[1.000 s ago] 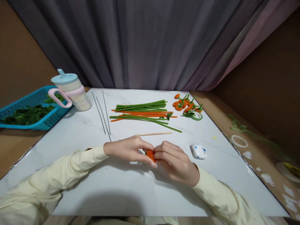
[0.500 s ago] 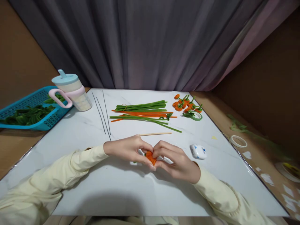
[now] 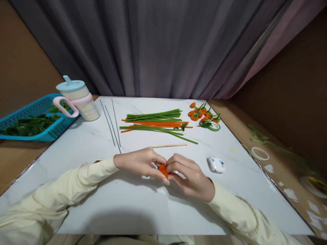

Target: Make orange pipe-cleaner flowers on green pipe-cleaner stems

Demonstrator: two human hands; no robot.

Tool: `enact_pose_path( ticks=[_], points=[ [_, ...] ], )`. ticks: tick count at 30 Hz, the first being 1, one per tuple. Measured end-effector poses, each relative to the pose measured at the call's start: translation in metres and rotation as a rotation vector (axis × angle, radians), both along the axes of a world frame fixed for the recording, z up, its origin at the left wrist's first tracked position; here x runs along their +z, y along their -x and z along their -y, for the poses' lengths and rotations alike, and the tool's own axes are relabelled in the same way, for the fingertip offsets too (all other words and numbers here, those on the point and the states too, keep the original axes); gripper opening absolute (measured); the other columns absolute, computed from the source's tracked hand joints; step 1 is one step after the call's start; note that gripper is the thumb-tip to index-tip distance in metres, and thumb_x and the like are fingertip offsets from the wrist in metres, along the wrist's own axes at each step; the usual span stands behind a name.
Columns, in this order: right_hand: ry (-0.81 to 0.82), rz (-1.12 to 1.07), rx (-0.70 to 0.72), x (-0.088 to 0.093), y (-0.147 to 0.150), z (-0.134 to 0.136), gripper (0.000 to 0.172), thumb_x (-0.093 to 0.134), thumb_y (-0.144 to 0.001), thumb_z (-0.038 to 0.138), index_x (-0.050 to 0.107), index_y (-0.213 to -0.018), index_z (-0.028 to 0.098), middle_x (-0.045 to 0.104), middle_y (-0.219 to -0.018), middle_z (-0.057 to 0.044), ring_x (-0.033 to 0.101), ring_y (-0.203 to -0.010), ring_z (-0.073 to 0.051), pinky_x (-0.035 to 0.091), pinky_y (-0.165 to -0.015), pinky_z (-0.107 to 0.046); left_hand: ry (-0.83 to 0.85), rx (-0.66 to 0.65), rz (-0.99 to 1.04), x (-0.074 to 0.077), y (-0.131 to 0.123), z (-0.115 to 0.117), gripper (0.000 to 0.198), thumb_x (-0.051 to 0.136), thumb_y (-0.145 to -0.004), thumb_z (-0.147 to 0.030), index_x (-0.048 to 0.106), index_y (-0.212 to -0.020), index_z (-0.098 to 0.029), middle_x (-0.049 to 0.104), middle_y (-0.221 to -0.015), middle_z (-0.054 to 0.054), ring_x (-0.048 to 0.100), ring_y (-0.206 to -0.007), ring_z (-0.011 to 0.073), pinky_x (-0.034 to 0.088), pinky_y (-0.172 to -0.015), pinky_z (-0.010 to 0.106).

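My left hand (image 3: 141, 162) and my right hand (image 3: 190, 175) meet above the white table (image 3: 107, 204), near its front middle. Both pinch one small orange pipe-cleaner coil (image 3: 162, 170) between their fingertips; most of the coil is hidden by the fingers. A bit of green shows under my left hand. A thin wooden stick (image 3: 169, 145) lies just behind the hands. A small white tape dispenser (image 3: 216, 164) sits to the right of my right hand.
Green and orange pipe cleaners (image 3: 155, 122) lie in a bundle at mid-table. Finished orange pieces (image 3: 203, 115) and a green tape roll (image 3: 214, 126) are at the back right. Three wires (image 3: 112, 124), a lidded cup (image 3: 78, 98), a blue basket (image 3: 33, 119) stand left.
My right-hand fingers have shifted round the orange coil, turning it slightly. The left hand has stayed almost still.
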State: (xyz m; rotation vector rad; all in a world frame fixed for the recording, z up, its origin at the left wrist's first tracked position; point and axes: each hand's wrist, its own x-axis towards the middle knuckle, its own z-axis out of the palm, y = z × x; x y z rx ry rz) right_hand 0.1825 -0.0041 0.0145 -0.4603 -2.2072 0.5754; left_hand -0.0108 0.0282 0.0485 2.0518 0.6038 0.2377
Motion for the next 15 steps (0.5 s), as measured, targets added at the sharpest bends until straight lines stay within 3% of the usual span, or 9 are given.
enact_pose_path(
  ticks=[9,15],
  points=[
    [0.133,0.054,0.060,0.0053,-0.0079,-0.0066,0.008,0.052,-0.084,0.010,0.056,-0.091,0.013,0.056,-0.083,-0.009,0.052,-0.075,-0.015,0.047,-0.066,-0.028,0.027,-0.005,-0.012,0.0001,0.0024,-0.0027,0.022,0.069,-0.074,-0.033,0.064,-0.081,-0.013,0.054,-0.063,-0.006,0.034,-0.052,0.0040,0.029,-0.049,0.014],
    [0.107,0.060,0.034,0.0073,-0.0071,-0.0051,0.014,0.049,-0.083,0.007,0.055,-0.093,0.014,0.056,-0.084,-0.009,0.052,-0.075,-0.015,0.048,-0.065,-0.028,-0.024,-0.003,-0.018,0.0009,0.0021,-0.0019,0.023,0.065,-0.077,-0.034,0.064,-0.083,-0.012,0.051,-0.060,-0.005,0.031,-0.049,0.0040,0.027,-0.046,0.015]
  ],
)
